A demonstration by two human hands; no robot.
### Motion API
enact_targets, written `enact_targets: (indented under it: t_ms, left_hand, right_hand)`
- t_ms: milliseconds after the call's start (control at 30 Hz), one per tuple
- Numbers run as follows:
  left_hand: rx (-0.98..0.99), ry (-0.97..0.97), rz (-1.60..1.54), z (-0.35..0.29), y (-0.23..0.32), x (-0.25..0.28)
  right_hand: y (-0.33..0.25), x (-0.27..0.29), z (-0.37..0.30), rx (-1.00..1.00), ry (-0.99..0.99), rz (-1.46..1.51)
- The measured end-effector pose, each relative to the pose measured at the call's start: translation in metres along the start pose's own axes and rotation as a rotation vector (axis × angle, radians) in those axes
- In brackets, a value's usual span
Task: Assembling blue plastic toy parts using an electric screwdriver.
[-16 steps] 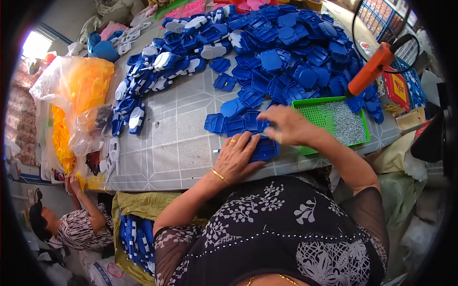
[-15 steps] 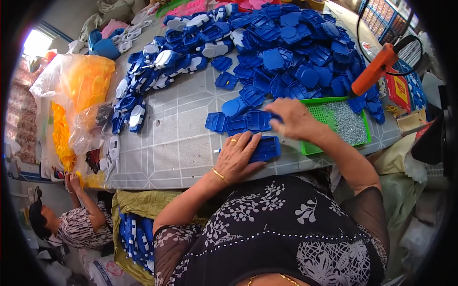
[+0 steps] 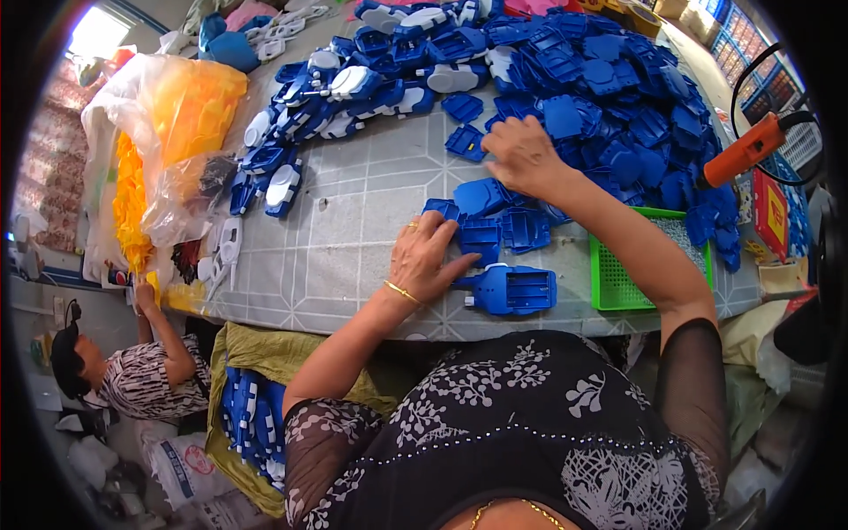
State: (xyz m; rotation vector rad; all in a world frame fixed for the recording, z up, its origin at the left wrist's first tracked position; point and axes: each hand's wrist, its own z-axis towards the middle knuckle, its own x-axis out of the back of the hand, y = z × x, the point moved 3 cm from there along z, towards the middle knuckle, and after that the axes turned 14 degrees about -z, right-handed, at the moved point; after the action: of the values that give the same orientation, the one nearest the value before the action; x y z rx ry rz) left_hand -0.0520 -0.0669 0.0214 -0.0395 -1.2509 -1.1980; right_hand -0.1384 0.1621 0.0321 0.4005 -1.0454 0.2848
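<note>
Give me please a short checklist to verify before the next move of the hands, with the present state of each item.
1. Nearest blue housing lies with open compartments up: ok.
2. Left hand is spread, not closed around a part: ok.
3. Right hand has a firm grip on a blue part: cannot tell.
4. Green tray is fully visible: not ok, right forearm crosses it.
5. Orange tool is clear of both hands: ok.

Blue casing (image 3: 499, 290) smooth plastic; green tray (image 3: 629, 276) plastic; bracelet (image 3: 402, 291) glossy metal; bag (image 3: 168, 208) crinkled plastic.
</note>
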Motion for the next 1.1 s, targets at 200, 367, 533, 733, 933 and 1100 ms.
enact_targets:
  t_ms: [200,367,533,733,933,1100]
  left_hand:
    - [0.039,0.002,0.001,-0.002,-0.005,0.002]
    - [0.041,0.100,0.055,-0.009,-0.012,0.013]
    - [0.101,0.057,0.087,0.006,-0.018,0.008]
    - [0.129,0.040,0.135,0.015,-0.031,0.003]
    - [0.101,0.042,0.128,0.073,-0.058,-0.016]
    - [-0.008,0.195,0.196,0.098,-0.051,-0.002]
  right_hand:
    - [0.000,-0.034,0.043,0.140,-0.032,-0.200]
    - [0.017,-0.018,0.062,-0.334,-0.033,0.465]
    - [0.026,-0.055,0.069,-0.383,-0.391,0.178]
    - [-0.002,0.025,0.006,0.211,-0.455,0.410]
    - [0.011,0.006,-0.022,0.233,-0.077,0.064]
    - [0.030,0.016,-0.015,0.174,0.199,0.030]
